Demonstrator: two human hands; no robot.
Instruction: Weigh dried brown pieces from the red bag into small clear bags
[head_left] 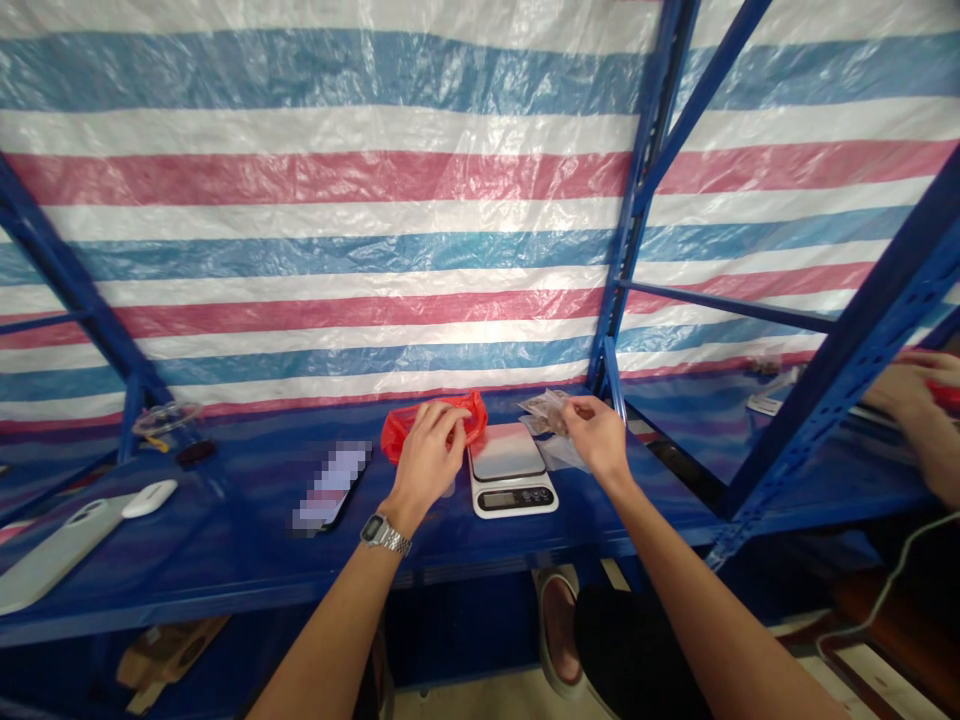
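Observation:
My left hand (433, 440), with a metal-banded watch (385, 534) on its wrist, is over a red plastic bag (477, 418). Its fingers are bent and closed at the bag's opening; what lies inside is hidden. A small white digital scale (508, 462) with a dark display panel sits between my two hands, and no object shows on its plate. To the right of it, my right hand (598, 432) pinches a small clear plastic bag (551, 408) with brownish contents too small to name. More clear plastic (564, 453) lies beneath that hand.
A phone with a lit screen (334, 485) lies left of my hands. Farther left are a pale phone (64, 550), a white rounded case (150, 499) and a clear container (169, 425). A blue upright (847, 370) stands at right; another person's hand (911, 385) is beyond it.

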